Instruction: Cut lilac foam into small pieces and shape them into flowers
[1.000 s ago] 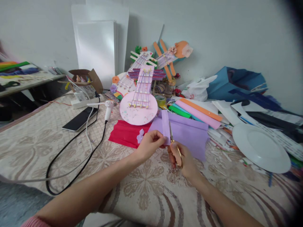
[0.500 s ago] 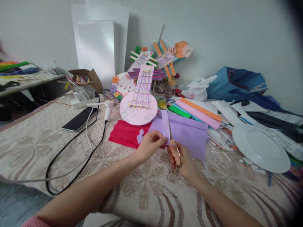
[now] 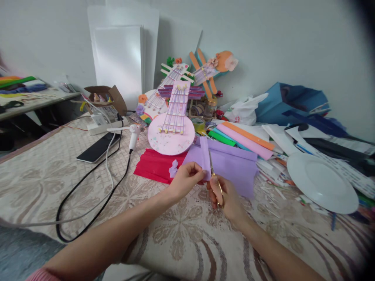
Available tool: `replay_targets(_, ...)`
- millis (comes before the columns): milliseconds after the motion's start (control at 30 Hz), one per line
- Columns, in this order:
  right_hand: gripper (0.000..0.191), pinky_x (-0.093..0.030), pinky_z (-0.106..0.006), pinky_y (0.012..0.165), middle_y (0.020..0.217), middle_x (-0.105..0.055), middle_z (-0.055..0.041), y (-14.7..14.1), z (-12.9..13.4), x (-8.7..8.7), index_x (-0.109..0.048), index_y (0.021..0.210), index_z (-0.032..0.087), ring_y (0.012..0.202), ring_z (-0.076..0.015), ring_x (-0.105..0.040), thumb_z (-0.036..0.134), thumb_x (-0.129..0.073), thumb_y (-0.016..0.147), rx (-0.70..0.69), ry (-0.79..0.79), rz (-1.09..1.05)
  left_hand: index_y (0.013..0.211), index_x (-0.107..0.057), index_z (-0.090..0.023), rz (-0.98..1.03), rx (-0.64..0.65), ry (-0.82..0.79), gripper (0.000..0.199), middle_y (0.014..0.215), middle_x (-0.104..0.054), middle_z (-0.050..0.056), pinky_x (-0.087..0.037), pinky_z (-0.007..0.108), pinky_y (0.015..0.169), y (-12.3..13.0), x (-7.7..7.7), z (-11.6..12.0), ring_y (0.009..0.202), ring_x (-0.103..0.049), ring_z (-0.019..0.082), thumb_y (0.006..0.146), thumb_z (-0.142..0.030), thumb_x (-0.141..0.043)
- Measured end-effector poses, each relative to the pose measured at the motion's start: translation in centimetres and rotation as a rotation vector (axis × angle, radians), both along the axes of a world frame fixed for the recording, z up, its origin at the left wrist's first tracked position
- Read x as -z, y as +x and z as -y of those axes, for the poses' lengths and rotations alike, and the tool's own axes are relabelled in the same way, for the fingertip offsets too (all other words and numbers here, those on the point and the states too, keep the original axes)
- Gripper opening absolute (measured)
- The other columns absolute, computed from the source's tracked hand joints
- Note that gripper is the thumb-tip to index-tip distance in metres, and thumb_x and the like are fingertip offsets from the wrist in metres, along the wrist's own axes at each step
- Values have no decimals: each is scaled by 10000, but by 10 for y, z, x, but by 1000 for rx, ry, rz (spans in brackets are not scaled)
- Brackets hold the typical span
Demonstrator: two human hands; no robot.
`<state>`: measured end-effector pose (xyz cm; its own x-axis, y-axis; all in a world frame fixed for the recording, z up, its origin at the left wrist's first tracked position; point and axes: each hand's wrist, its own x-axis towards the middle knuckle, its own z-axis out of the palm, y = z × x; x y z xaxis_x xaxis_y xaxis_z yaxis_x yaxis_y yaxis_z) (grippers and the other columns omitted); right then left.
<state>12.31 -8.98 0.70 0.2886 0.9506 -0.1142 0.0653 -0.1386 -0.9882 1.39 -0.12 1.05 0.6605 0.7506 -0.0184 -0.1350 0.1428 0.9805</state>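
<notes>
My left hand (image 3: 190, 174) pinches the lower end of a narrow strip of purple crepe paper (image 3: 205, 156). Gold-handled scissors (image 3: 218, 191) are gripped in my right hand (image 3: 225, 197), their blades pointing away from me along the strip's right edge. Behind the strip lies a wider sheet of purple crepe paper (image 3: 234, 168) on the tablecloth. To its left is a red crepe paper piece (image 3: 152, 166) with a small purple paper cutting (image 3: 173, 169) on it. Just beyond these stands a pink paper-plate instrument (image 3: 170, 142) with purple strings.
On the left are a white glue gun (image 3: 134, 137), a black phone (image 3: 99, 147) and looping cables (image 3: 88, 186). Rolled coloured papers (image 3: 246, 140), a white plate (image 3: 322, 181) and paper scraps crowd the right. A blue bag (image 3: 290, 103) rests against the wall.
</notes>
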Motion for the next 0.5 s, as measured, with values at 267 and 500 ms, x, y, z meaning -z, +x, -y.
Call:
replay_targets(267, 467, -315, -166, 302, 391, -352, 86, 2, -1, 1, -424, 631, 187, 308, -55, -332, 633, -432, 771, 0, 15, 2, 673, -488, -126, -1, 12, 28, 245, 610, -504, -22, -411, 203, 556, 0, 0, 2, 556, -492, 61, 718, -322, -628)
replay_targets(500, 471, -319, -169, 299, 374, -349, 88, 0, -1, 0, -432, 635, 189, 299, -60, -338, 640, -413, 772, 19, 8, 48, 675, -495, -127, -8, 7, 29, 252, 607, -505, -24, -409, 204, 557, 0, 0, 2, 553, -494, 62, 707, -334, -636)
